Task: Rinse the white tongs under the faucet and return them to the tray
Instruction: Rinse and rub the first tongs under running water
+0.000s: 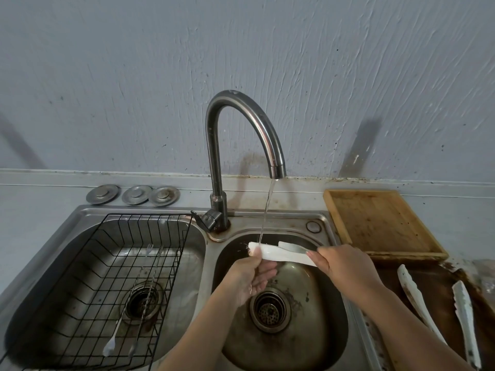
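Note:
White tongs (284, 253) lie level across the right sink basin (329, 325), under a thin stream of water from the curved steel faucet (241, 124). My right hand (342, 263) grips their right end. My left hand (253, 274) is at their left tip, thumb over it and palm cupped below, where the water lands. A dark brown tray (439, 295) sits at the right of the sink and holds another pair of white tongs (463, 314) with dirty marks.
A wooden cutting board (380, 226) lies behind the tray. The left basin holds a black wire rack (112, 277) with several thin utensils in it. Three metal sink plugs (134, 194) rest on the ledge at the wall.

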A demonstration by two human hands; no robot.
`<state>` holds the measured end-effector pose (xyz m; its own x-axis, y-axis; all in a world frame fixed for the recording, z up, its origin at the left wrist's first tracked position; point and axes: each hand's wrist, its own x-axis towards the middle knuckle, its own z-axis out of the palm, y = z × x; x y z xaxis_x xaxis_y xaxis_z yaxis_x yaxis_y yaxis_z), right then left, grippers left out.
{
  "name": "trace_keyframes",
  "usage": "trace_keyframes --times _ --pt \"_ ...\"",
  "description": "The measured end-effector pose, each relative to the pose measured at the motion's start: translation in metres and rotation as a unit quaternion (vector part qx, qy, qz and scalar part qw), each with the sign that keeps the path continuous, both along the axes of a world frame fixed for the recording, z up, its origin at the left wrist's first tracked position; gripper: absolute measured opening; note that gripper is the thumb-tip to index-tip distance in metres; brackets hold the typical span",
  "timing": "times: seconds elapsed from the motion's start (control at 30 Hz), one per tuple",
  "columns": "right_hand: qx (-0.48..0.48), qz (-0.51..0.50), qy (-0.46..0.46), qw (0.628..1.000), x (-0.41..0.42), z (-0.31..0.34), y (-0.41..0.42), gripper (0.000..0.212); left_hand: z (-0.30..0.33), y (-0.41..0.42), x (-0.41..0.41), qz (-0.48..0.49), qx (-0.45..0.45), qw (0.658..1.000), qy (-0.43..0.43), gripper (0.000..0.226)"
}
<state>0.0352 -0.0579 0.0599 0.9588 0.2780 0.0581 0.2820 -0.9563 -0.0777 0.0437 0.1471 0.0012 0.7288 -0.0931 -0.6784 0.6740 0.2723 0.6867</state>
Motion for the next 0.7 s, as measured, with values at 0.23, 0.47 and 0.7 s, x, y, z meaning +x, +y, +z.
trace_keyframes --times 0.23,0.47,0.7 --pt "0.014 0.007 -0.007 1.000 0.001 -0.005 -0.012 0.046 -0.001 0.011 0.004 0.040 -0.028 0.999 0.021 0.056" --pt "0.048 0.002 -0.010 0.999 0.005 -0.010 -0.018 0.044 -0.001 0.007 -0.001 0.013 -0.018 0.999 -0.041 0.035" --pt "0.078 0.012 -0.036 0.996 0.006 -0.011 -0.020 0.050 0.007 0.018 0.004 0.007 -0.044 0.998 -0.039 0.053"
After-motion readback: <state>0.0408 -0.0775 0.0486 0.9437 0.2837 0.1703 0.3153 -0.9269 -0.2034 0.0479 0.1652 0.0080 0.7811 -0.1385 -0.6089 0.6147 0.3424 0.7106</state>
